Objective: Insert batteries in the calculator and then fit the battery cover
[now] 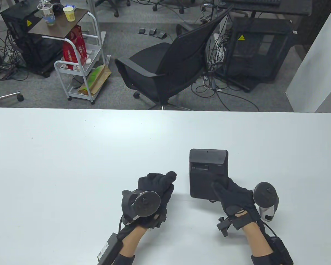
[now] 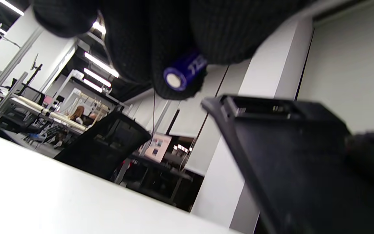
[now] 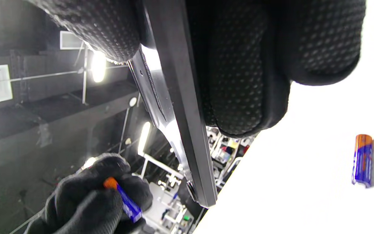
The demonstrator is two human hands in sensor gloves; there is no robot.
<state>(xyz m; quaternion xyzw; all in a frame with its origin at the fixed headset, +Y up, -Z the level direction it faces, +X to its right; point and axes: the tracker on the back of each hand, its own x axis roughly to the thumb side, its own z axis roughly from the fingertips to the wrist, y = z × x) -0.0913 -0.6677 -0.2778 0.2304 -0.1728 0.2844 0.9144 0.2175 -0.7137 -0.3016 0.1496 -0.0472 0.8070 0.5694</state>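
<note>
My left hand (image 1: pixel 154 190) is curled up small, and its fingertips (image 2: pixel 177 81) pinch a little battery (image 2: pixel 185 71). The battery is round like a tube, blue, with a silver flat end and an orange tip at the other end. It is up in the air, just beside the calculator (image 1: pixel 208 172), not touching it.

My right hand (image 1: pixel 234 197) holds the calculator by its near bottom corner. I see my thumb on the back and my other fingers (image 3: pixel 239 81) wrapped under it. The calculator is lifted and tilted, with its back side up. It is black, flat and smooth, shaped like a box with round corners. Near its far end there is an open battery slot (image 1: pixel 200 166), a long dark hole.

My gloves are black and knitted, with tiny bumps on the fingers.

A second battery (image 3: pixel 363 161) lies flat on the white table (image 1: pixel 71 154), away from my right hand. It is blue with an orange end too.

The table is smooth and white. Behind it stands a black office chair (image 1: pixel 165 69) and a white cart (image 1: pixel 77 55) with a red bag and cups
</note>
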